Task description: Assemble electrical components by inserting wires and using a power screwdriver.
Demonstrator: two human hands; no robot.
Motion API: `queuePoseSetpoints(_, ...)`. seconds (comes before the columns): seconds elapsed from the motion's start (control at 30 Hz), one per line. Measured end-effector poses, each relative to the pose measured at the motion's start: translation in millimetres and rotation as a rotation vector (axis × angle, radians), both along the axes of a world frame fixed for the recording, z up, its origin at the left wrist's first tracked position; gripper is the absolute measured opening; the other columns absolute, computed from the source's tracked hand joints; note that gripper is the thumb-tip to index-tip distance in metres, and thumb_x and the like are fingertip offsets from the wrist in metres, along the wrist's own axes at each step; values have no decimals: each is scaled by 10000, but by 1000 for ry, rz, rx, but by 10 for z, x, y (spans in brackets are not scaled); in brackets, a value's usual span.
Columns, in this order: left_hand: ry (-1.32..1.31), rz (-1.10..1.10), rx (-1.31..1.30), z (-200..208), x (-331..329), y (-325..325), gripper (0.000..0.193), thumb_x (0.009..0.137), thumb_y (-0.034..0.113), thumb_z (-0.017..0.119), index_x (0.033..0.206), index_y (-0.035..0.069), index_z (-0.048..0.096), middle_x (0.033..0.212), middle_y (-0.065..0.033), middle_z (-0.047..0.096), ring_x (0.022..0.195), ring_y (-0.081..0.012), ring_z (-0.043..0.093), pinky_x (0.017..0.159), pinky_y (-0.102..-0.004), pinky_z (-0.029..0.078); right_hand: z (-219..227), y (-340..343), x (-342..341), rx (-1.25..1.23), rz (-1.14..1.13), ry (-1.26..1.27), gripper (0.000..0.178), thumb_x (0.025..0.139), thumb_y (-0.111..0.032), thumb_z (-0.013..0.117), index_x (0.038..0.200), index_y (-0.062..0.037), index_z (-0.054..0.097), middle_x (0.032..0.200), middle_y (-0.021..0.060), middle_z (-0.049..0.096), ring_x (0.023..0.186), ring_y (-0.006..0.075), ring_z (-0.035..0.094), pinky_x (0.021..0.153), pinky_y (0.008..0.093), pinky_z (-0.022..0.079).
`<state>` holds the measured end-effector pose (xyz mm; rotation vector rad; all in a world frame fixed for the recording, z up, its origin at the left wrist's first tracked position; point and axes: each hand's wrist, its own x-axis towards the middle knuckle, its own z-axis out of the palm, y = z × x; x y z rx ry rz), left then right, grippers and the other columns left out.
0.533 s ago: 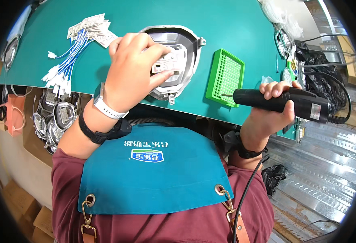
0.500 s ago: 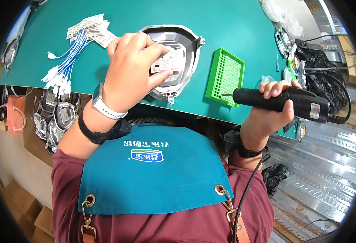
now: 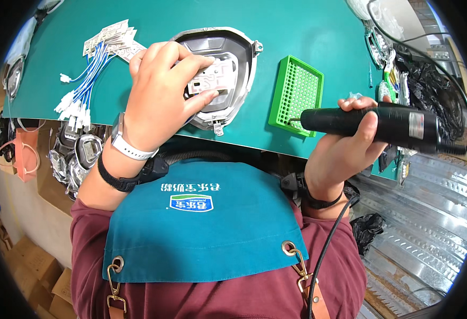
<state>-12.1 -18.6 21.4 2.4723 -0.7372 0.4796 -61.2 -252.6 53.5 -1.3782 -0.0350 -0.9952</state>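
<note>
My left hand (image 3: 164, 98) grips a small white circuit board (image 3: 212, 78) between thumb and forefinger. The board sits inside a dark, silver-rimmed lamp housing (image 3: 248, 80) that lies on the green table. A corded black electric screwdriver (image 3: 372, 125) fills my right hand (image 3: 345, 141), its fingers wrapped round the body. Its thin bit points left, over the near left part of a green tray (image 3: 273, 103) with rows of small holes. Whether a screw is on the bit is too small to tell. The other fingers of my left hand cover the housing's left side.
White boards with blue-and-white wires and plugs (image 3: 87, 80) lie in a bundle at left. Several silver housings (image 3: 87, 151) fill a cardboard box below the table's left edge. At right stand more housings (image 3: 377, 48) and black plastic bags (image 3: 435, 85). The screwdriver's cord (image 3: 465, 101) loops upward.
The screwdriver's rear end has swung slightly down and right, with its bit still at the tray. My left hand stays on the board. The whole view has shifted a little.
</note>
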Motion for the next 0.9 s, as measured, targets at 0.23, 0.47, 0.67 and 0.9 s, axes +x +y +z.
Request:
queuePoseSetpoints(0.23,-90,-11,71,44,26,104,405,651,264,753,1008,118,629,1044,-13,570,1071,-224,488,915,-400,284,-34,-203,-49,5,318,-45,539,772,-209,628,1202,-3,377,744,101,515,613,194,511,610,361,455)
queuePoseSetpoints(0.47,-60,-99,-55,-64,55,161,398,670,247,727,1019,90,619,1020,-46,598,1036,-247,518,921,-401,311,368,-267,-254,52,280,-223,501,770,-327,584,1178,-76,434,783,67,480,662,180,484,662,345,414)
queuePoseSetpoints(0.67,-67,-90,-110,-142,51,193,379,682,244,729,1014,102,615,1007,-37,591,1020,-226,517,925,-404,301,495,239,-75,95,523,-399,554,784,-378,596,1228,-91,430,807,63,461,672,170,469,655,336,402)
queuePoseSetpoints(0.9,-125,-92,-180,-211,73,193,318,695,264,720,952,110,613,940,-12,579,983,-201,533,897,-391,308,341,803,260,-81,685,-330,500,779,-384,593,1194,-131,481,813,40,478,678,168,488,664,345,400)
